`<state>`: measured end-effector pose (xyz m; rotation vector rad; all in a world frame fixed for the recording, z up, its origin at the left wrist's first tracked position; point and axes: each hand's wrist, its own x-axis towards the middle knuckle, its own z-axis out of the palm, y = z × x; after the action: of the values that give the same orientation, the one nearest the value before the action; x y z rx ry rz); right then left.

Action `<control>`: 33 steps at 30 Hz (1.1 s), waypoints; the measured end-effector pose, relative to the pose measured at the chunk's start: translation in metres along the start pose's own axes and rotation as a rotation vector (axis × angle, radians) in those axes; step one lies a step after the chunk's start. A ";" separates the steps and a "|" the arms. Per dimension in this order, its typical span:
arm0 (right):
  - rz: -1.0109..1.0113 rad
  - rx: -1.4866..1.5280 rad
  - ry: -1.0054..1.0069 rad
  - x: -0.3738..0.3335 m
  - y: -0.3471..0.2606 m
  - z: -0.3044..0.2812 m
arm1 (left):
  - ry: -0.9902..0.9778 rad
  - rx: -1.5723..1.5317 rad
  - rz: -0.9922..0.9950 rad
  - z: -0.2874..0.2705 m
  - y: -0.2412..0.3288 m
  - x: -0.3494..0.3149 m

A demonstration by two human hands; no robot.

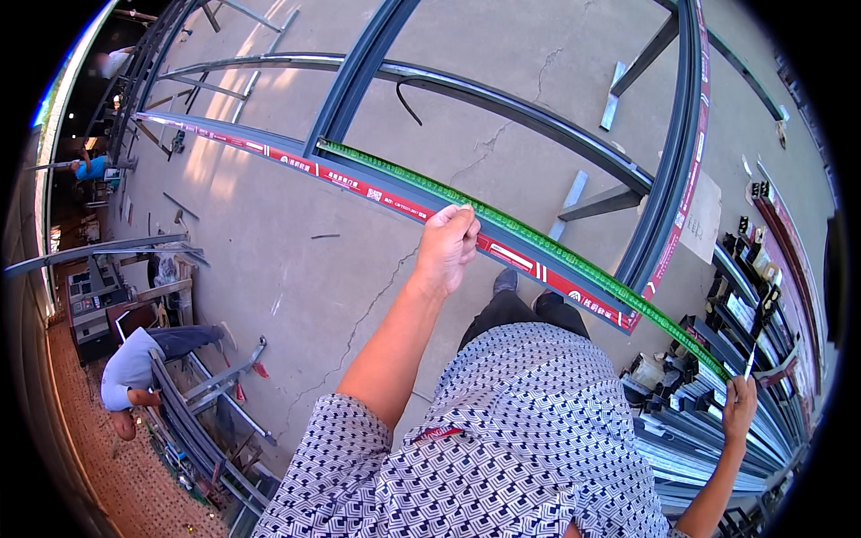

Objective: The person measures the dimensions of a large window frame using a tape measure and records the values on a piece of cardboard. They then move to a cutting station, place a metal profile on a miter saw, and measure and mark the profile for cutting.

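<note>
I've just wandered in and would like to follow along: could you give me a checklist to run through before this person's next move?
1. Left hand closed at the edge of the green tape: ok.
2. Tape's far end at the dark crossbar: ok; whether it is hooked on: cannot tell.
3. Tape reaching past the corner of the red-labelled frame: ok.
4. Tape perfectly straight: cannot tell; the wide lens bends edges.
5. Right hand free: not ok; it holds the tape and a white stick.
6. Co-worker away from the tape: ok, off to the left.
</note>
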<state>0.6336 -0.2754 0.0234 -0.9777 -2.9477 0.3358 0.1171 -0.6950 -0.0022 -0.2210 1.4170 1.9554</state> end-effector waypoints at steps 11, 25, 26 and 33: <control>-0.041 -0.021 0.045 0.007 -0.006 0.010 | 0.043 -0.021 -0.028 -0.006 0.007 -0.001; -0.008 0.016 -0.062 0.004 -0.011 0.011 | 0.238 0.156 0.017 -0.006 0.026 0.000; 0.009 0.023 -0.065 0.002 -0.011 0.011 | 0.252 0.206 0.026 -0.006 0.030 -0.001; 0.031 0.072 -0.100 -0.002 -0.007 0.016 | 0.388 0.730 0.430 -0.017 0.032 0.000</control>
<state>0.6298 -0.2850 0.0092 -1.0289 -2.9872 0.5026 0.0928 -0.7149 0.0152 0.0577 2.4993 1.6072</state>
